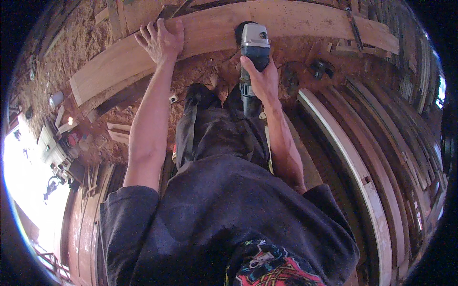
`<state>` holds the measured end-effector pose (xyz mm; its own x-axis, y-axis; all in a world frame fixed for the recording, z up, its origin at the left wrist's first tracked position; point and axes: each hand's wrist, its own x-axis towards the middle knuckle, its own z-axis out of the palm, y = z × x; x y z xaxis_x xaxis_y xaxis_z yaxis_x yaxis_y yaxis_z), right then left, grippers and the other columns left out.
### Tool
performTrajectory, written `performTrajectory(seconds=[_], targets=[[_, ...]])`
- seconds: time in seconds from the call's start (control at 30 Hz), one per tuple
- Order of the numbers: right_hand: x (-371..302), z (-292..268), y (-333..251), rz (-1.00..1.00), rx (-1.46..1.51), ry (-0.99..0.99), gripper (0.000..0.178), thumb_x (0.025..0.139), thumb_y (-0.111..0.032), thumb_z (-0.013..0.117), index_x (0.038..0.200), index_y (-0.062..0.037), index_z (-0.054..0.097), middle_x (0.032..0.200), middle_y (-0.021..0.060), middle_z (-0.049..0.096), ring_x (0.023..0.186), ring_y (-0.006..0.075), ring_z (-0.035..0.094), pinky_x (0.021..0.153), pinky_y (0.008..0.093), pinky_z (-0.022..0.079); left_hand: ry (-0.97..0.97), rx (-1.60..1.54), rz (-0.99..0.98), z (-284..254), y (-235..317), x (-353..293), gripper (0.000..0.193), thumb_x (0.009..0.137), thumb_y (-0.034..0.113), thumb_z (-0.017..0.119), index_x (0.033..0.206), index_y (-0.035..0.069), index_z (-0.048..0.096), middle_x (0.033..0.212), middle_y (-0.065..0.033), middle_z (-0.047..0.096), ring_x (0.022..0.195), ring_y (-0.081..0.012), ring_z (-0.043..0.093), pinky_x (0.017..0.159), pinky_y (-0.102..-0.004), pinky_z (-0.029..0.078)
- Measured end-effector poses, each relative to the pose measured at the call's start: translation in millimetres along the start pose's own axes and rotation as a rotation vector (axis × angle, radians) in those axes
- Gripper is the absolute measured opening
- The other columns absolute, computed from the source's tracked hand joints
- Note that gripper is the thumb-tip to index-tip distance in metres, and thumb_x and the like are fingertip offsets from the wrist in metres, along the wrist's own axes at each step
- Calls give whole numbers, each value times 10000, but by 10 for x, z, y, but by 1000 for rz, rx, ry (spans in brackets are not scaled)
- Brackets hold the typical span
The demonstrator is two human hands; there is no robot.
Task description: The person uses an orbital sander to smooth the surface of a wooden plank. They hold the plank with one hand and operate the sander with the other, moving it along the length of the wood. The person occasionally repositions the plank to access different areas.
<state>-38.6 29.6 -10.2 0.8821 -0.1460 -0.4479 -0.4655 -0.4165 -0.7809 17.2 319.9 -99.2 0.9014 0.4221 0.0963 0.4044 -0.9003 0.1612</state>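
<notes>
A long, wide wooden plank (210,32) stretches across the far side in front of me, bowed by the lens. My left hand (163,44) lies on its near edge with the fingers spread. Wrapped round the body of an angle grinder (255,44) is my right hand (263,78). The grinder has a silver head and a dark blue-grey body. Its dark disc (242,32) is at the plank's surface, partly hidden by the head; whether it touches the wood I cannot tell.
Long beams (350,162) lie side by side at the right. Sawdust (67,47) covers the ground beyond the plank. A dark bar (356,31) crosses the plank's right part. A black object (322,69) lies on the ground; a white container (56,99) and wood offcuts (119,133) are at left.
</notes>
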Motion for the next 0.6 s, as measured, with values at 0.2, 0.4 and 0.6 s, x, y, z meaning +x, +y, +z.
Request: performTrajectory(seconds=[0.2,0.4,0.6], targets=[[26,2,68,3,10,1,478,876,-388,847,1115,-20,656,910,45,724,815,125,676,730,316,543,6,-36,3,-5,-24,0,806,961,704,495,1465,79,559,1543,-202,476,1540,-407,263,1285,-594,60],[-53,5,-46,72,25,-39,626,819,-484,859,1186,-22,652,1021,127,758,908,259,742,814,417,574,18,-33,-11,36,-84,18,807,960,708,490,1464,81,559,1537,-202,478,1532,-401,271,1285,-599,58],[-81,-21,61,35,-3,-21,614,825,-495,851,1166,-22,657,976,118,754,859,248,741,784,417,578,20,-23,-3,51,-67,18,799,962,702,483,1467,87,557,1532,-199,484,1528,-398,274,1284,-603,55]])
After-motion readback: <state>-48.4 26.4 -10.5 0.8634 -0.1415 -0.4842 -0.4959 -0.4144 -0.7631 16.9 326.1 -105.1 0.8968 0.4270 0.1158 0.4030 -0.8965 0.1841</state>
